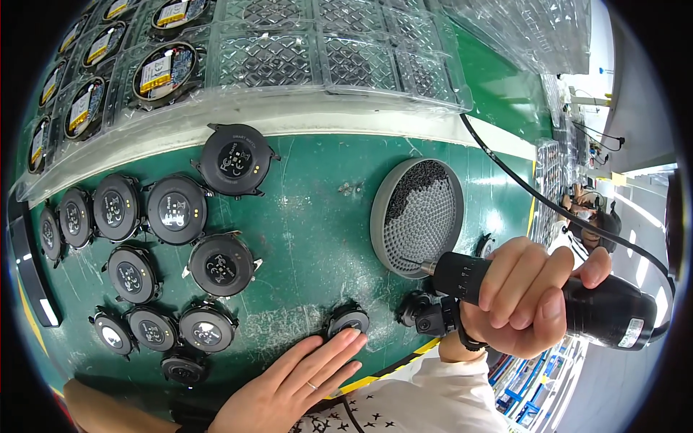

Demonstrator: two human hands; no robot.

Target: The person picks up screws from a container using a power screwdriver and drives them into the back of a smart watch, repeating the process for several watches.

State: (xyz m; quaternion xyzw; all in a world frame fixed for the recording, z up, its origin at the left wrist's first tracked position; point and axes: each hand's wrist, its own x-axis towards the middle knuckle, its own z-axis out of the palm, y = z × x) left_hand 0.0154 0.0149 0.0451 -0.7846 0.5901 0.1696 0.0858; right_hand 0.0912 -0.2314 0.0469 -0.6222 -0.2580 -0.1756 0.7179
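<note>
My right hand [523, 299] is wrapped round a black electric screwdriver [610, 310]. Its bit points left, over the lower edge of a round grey screw dish [377, 216]; whether the tip touches the screws cannot be made out. The dish has a dimpled plate with dark small screws [419, 184] gathered at its upper left. Near the table's front edge, my left hand [289, 382] lies with fingers stretched out over a black round watch body [348, 319], fingertips touching its lower part and partly hiding it.
Several black watch bodies [177, 209] lie backs up across the green table [310, 231] at left. Clear plastic trays [289, 94] stand at the back, some pockets holding opened watches. A black cable [548, 202] arcs at right. Another person [595, 224] is at far right.
</note>
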